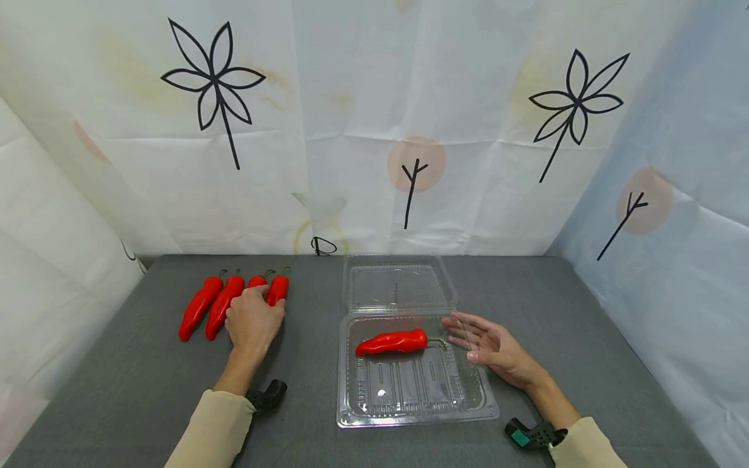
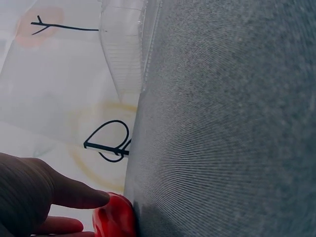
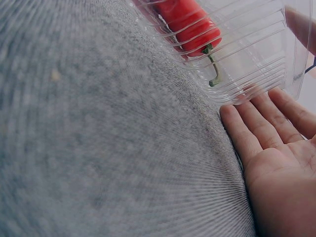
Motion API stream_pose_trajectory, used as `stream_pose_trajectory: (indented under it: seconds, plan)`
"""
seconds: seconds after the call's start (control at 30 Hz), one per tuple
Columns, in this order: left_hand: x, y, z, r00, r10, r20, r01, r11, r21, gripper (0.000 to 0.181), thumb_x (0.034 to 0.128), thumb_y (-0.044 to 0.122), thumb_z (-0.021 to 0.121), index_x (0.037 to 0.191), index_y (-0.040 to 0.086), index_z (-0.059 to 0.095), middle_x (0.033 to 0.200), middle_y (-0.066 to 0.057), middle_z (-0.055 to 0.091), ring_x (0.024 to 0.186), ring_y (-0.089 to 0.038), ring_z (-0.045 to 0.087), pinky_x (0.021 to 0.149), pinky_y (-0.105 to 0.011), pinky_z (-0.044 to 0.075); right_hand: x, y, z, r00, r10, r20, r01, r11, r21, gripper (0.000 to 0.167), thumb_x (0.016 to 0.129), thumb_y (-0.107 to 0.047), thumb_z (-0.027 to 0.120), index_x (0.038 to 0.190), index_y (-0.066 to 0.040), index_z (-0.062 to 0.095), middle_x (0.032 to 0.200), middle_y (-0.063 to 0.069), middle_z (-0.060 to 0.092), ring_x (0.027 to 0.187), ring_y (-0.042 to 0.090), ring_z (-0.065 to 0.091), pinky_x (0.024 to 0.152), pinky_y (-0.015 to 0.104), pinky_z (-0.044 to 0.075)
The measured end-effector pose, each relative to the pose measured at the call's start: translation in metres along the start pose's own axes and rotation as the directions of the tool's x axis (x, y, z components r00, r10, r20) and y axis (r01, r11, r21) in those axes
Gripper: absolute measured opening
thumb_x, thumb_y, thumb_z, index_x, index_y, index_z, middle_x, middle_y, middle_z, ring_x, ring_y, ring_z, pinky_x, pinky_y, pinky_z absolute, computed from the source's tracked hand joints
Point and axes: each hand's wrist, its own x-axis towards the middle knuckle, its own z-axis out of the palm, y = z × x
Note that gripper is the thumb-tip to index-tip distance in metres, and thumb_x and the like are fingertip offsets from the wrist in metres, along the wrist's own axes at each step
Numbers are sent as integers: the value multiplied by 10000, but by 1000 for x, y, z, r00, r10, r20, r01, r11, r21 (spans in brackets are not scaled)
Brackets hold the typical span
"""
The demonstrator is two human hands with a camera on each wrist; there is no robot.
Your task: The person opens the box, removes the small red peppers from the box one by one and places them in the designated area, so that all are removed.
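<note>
My left hand (image 1: pixel 254 318) is at the rightmost red pepper (image 1: pixel 277 289) of a row at the back left, pinching it between thumb and fingers. In the left wrist view the thumb lies against that pepper (image 2: pixel 114 217), most of which is cut off by the frame. Another red pepper (image 1: pixel 257 281) is partly covered by this hand. A clear plastic clamshell box (image 1: pixel 398 419) lies with its lid laid back and one red pepper (image 1: pixel 392 342) inside. My right hand (image 1: pixel 497 351) has its fingers extended against the box's right side; the fingers (image 3: pixel 261 118) touch the wall there.
Two more red peppers, one at the far left (image 1: pixel 200 309) and one beside it (image 1: pixel 225 305), lie on the grey table (image 1: pixel 117 396). The box's lid (image 1: pixel 400 283) reaches toward the back edge. White printed cloth (image 1: pixel 351 97) hangs behind and at the sides.
</note>
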Motion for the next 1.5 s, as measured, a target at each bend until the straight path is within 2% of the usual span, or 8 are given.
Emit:
stream_pose_trajectory:
  seconds: [0.53, 0.7, 0.8, 0.93, 1.0, 1.2, 1.27, 1.5]
  plan:
    - [-1, 14, -7, 996, 84, -24, -85, 995, -50, 389, 875, 168, 733, 1208, -32, 718, 1011, -286, 716, 736, -466, 644, 643, -595, 537, 1, -1, 0, 1000, -13, 15, 13, 1000, 3, 661, 957, 162, 481, 1555, 108, 205, 1579, 234, 362, 1436, 319, 407, 1146, 394, 359]
    - [-4, 25, -12, 994, 108, -13, -108, 987, -115, 404, 887, 182, 730, 1242, -10, 709, 793, -208, 711, 511, -324, 545, 534, -482, 497, 0, 1, -1, 1000, -8, 14, 8, 1000, 0, 663, 954, 165, 482, 1552, 115, 200, 1579, 239, 359, 1436, 325, 405, 1147, 395, 357]
    - [-7, 32, -15, 989, 146, -23, -147, 979, -143, 395, 878, 174, 747, 1230, -5, 719, 770, -190, 711, 557, -337, 573, 577, -489, 502, 0, 0, 0, 1000, 11, -8, -11, 1000, -5, 676, 946, 169, 491, 1553, 114, 199, 1578, 241, 360, 1433, 328, 409, 1144, 402, 361]
    - [-11, 40, -17, 976, 218, -33, -220, 959, -178, 384, 856, 140, 786, 1206, -7, 730, 834, -191, 729, 733, -390, 644, 685, -525, 519, 0, 0, 0, 1000, 9, -5, -9, 1000, -6, 678, 945, 170, 491, 1552, 117, 194, 1578, 242, 359, 1432, 326, 412, 1144, 402, 361]
    - [-14, 43, -17, 968, 251, -29, -252, 948, -193, 384, 850, 128, 797, 1202, -10, 731, 826, -182, 723, 735, -378, 644, 684, -510, 521, 1, 0, 0, 1000, -8, 13, 8, 1000, -5, 669, 952, 168, 483, 1550, 123, 189, 1577, 246, 357, 1433, 326, 409, 1145, 399, 359]
    - [-23, 54, -11, 935, 353, -44, -353, 905, -236, 386, 819, 94, 833, 1169, -36, 736, 1073, -219, 739, 944, -385, 710, 795, -525, 575, 0, -1, 0, 1000, -9, 11, 9, 1000, 1, 666, 951, 167, 485, 1552, 114, 204, 1575, 234, 369, 1434, 319, 409, 1145, 394, 358]
    - [-26, 58, -8, 923, 383, -45, -382, 892, -241, 388, 808, 79, 841, 1161, -43, 736, 1080, -218, 737, 963, -385, 712, 799, -527, 578, 0, 0, 0, 1000, -3, 3, 3, 1000, 0, 666, 949, 170, 487, 1552, 113, 209, 1574, 234, 371, 1433, 318, 411, 1144, 394, 359]
    - [-38, 68, -4, 899, 438, -12, -425, 864, -269, 403, 797, 71, 857, 1165, -38, 734, 1108, -196, 738, 1025, -370, 711, 855, -514, 572, 0, 2, -1, 1000, 5, -9, -5, 1000, -13, 664, 946, 170, 487, 1550, 111, 217, 1572, 236, 374, 1428, 317, 420, 1141, 391, 365]
